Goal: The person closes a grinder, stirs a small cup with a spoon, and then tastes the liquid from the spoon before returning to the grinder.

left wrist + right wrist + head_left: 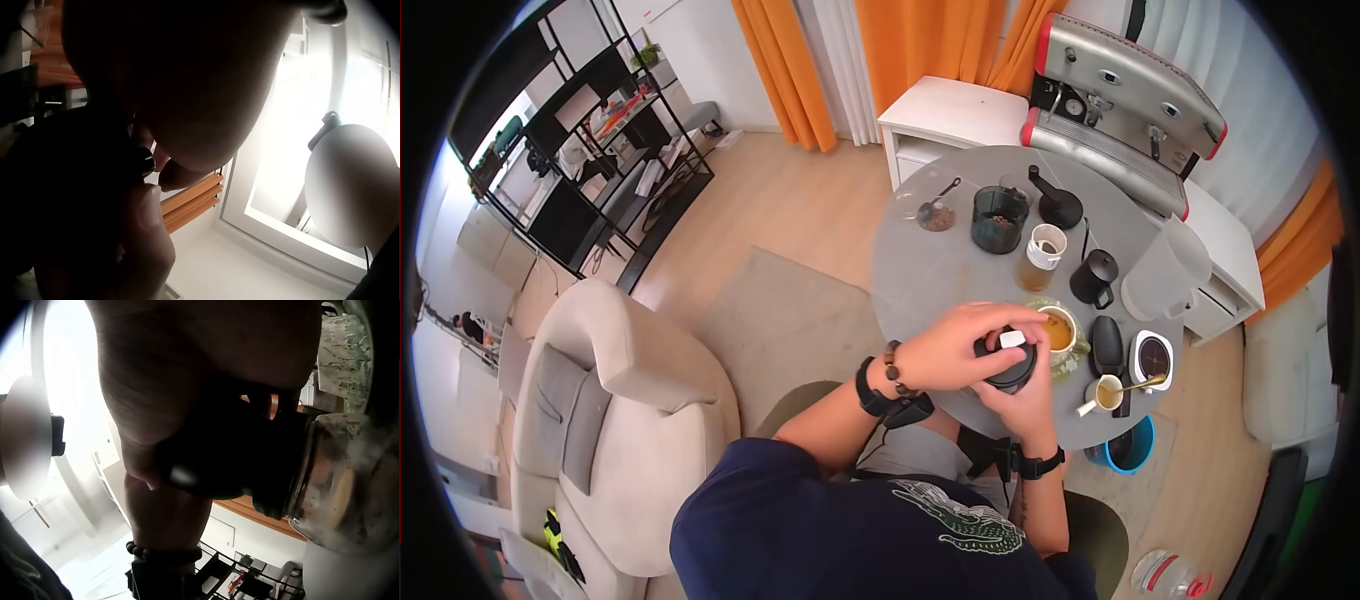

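Note:
Both hands come together over the near side of the round grey table (960, 265), around a jar with a black upper body (1006, 372). My right hand (1022, 405) grips its side from below, fingers curled around the dark body. From above, my left hand (960, 345) curls its thumb and fingers over the top, where a small white piece (1012, 339) shows. The right wrist view shows a clear glass base (337, 487) under the black body. In the left wrist view my left hand (181, 87) is mostly in shadow. A cup of amber liquid (1057, 330) stands just beyond the fingers.
Around the hands stand a dark glass container (1000, 225), black crank-handled lid (1060, 205), glass server (1038, 265), black pitcher (1095, 278), clear jug (1168, 270), white scale (1135, 378) and small cup with a gold spoon (1108, 393). An espresso machine (1115, 110) is behind, a blue bin (1145, 448) below.

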Available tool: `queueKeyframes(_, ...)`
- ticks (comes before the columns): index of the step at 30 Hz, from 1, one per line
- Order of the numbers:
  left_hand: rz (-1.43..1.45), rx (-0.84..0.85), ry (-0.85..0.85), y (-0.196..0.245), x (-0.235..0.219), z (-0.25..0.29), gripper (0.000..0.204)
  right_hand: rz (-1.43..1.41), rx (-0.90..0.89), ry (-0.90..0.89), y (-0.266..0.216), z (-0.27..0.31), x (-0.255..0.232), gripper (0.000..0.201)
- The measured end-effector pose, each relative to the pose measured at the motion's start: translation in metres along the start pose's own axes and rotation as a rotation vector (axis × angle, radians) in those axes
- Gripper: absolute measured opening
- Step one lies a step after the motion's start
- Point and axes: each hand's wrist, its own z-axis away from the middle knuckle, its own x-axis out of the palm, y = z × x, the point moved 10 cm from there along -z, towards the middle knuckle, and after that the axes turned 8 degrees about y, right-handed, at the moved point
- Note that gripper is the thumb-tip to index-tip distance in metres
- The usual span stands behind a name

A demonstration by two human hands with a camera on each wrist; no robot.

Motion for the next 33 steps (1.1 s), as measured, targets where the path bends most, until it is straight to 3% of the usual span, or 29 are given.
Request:
queueKeyframes(2, 0.060, 0.174, -0.035, 0.009, -0.009, 0.005, 0.056, -0.064, 0.045, -0.009, 0.008, 0.000, 0.009, 0.102)
queueKeyframes(3, 0.080, 0.189, -0.031, 0.014, 0.005, -0.004, 0.056, -0.039, 0.041, -0.007, 0.006, -0.001, -0.013, 0.102)
queueKeyframes(7, 0.124, 0.110, -0.101, 0.008, -0.005, -0.007, 0.058, -0.118, 0.011, 0.001, 0.006, -0.004, -0.009, 0.103)
queueKeyframes(9, 0.089, -0.064, -0.109, -0.006, -0.005, -0.010, 0.064, -0.111, 0.043, -0.016, 0.005, -0.002, -0.007, 0.102)
queueKeyframes(14, 0.028, 0.028, 0.005, 0.002, -0.012, -0.012, 0.077, -0.038, -0.018, -0.015, -0.005, -0.004, -0.007, 0.098)
queueKeyframes(17, -0.007, 0.026, 0.057, 0.006, -0.011, -0.011, 0.074, -0.060, 0.026, -0.016, 0.002, -0.005, -0.007, 0.097)
queueKeyframes(19, -0.008, 0.166, 0.074, 0.026, -0.013, -0.009, 0.068, -0.046, -0.057, -0.031, -0.002, -0.006, -0.007, 0.098)
queueKeyframes(23, 0.186, 0.063, -0.032, 0.001, -0.009, -0.007, 0.063, -0.044, -0.005, -0.029, 0.001, -0.002, -0.008, 0.098)
queueKeyframes(26, 0.089, 0.017, 0.003, -0.006, -0.009, -0.006, 0.058, -0.019, -0.028, 0.001, 0.001, -0.003, -0.011, 0.097)
queueKeyframes(28, 0.102, 0.062, 0.120, -0.007, -0.014, -0.005, 0.052, -0.013, -0.042, 0.016, 0.000, -0.003, -0.011, 0.097)
queueKeyframes(33, 0.015, 0.079, 0.151, -0.002, -0.017, -0.004, 0.051, -0.024, -0.050, -0.010, -0.006, -0.003, -0.009, 0.095)
